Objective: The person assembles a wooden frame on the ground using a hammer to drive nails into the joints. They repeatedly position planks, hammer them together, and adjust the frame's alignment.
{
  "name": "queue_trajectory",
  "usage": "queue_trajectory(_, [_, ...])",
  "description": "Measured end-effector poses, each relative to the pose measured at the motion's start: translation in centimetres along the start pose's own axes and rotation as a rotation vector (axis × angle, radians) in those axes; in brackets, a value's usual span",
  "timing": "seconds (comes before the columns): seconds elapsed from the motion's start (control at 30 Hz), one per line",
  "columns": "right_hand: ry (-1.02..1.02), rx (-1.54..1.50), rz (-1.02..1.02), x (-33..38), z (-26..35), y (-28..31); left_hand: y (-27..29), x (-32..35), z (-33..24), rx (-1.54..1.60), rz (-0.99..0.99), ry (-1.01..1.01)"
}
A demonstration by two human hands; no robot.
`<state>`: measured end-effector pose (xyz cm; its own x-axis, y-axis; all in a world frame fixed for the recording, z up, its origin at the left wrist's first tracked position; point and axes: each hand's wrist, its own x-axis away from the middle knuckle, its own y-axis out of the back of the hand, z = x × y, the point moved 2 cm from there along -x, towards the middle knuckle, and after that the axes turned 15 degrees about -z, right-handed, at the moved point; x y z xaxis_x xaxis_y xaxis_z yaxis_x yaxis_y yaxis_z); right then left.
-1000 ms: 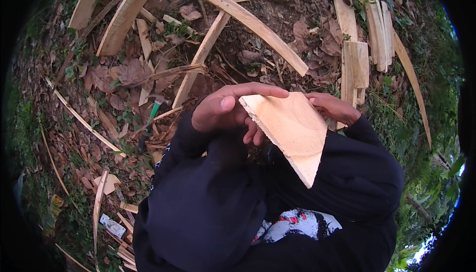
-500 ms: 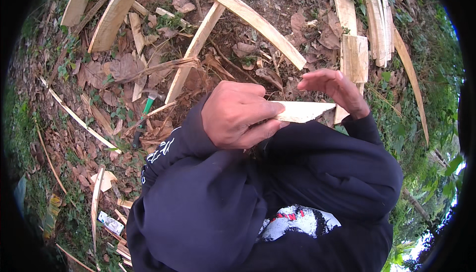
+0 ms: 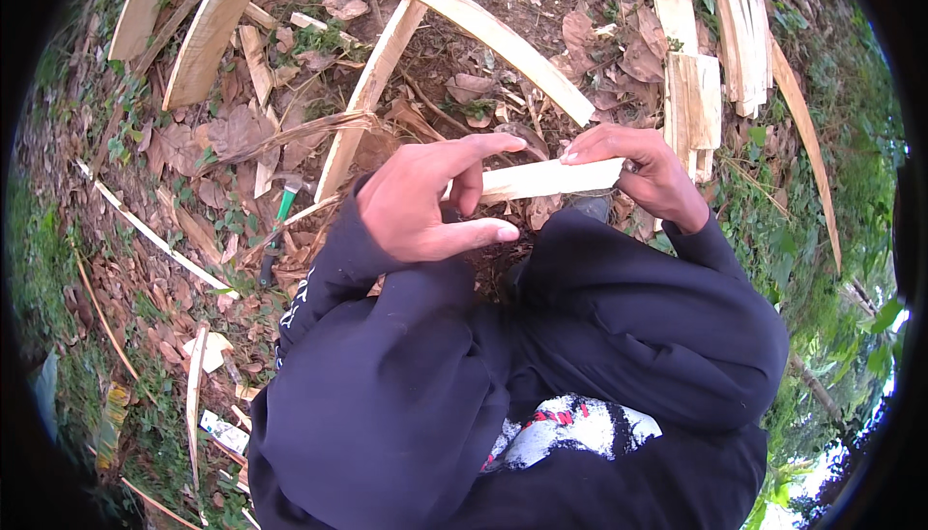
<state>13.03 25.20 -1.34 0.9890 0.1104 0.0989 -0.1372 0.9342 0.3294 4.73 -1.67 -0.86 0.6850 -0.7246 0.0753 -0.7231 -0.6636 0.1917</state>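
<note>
Both hands hold a pale, flat piece of split wood [image 3: 546,180] edge-on in front of me, above my dark sleeves. My left hand [image 3: 430,203] grips its left end, index finger stretched over the top and thumb pointing right below. My right hand [image 3: 646,168] pinches the right end with fingertips on the upper edge. The piece lies roughly level, seen as a thin strip.
Bare soil and dry leaves lie below, strewn with long curved wooden slats [image 3: 464,17] and thin strips [image 3: 145,230]. A stack of split boards [image 3: 698,95] sits at the upper right. A green-handled tool [image 3: 278,220] lies on the ground left of my left arm. Grass borders the right side.
The wood piece has turned from showing its broad triangular face to lying edge-on and level. My hands have spread apart to its two ends, and my left fingers have opened out.
</note>
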Motion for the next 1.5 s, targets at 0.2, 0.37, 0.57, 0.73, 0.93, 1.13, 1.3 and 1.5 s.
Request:
queue_trajectory(0.2, [-0.096, 0.03, -0.075, 1.9, -2.0, 1.2, 0.6, 3.1, 6.3, -0.233, 0.141, -0.018])
queue_trajectory(0.37, [-0.106, 0.03, -0.153, 2.3, -3.4, 1.2, -2.7, 3.9, 8.5, -0.183, 0.177, 0.016])
queue_trajectory(0.57, [-0.01, 0.136, -0.184, 2.9, -4.3, 1.4, -4.1, 3.6, 8.9, -0.262, 0.12, -0.05])
queue_trajectory(0.73, [-0.172, 0.07, -0.255, 3.9, -5.7, 3.8, -3.6, 5.0, 6.6, -0.4, 0.216, 0.128])
queue_trajectory(0.93, [-0.443, 0.003, -0.421, 3.6, -8.5, 3.1, -3.8, 7.3, 10.5, -0.487, 0.25, 0.175])
queue_trajectory(1.13, [-0.586, -0.181, -0.497, 1.2, -10.1, 0.4, -3.8, 8.0, 11.0, -0.41, 0.089, 0.157])
queue_trajectory(1.3, [-0.562, -0.288, -0.518, 0.6, -10.4, 0.0, -4.6, 7.7, 12.1, -0.246, 0.114, 0.281])
queue_trajectory(1.5, [-0.469, -0.349, -0.556, -0.3, -11.0, -0.2, -5.3, 8.0, 11.8, -0.197, 0.063, 0.241])
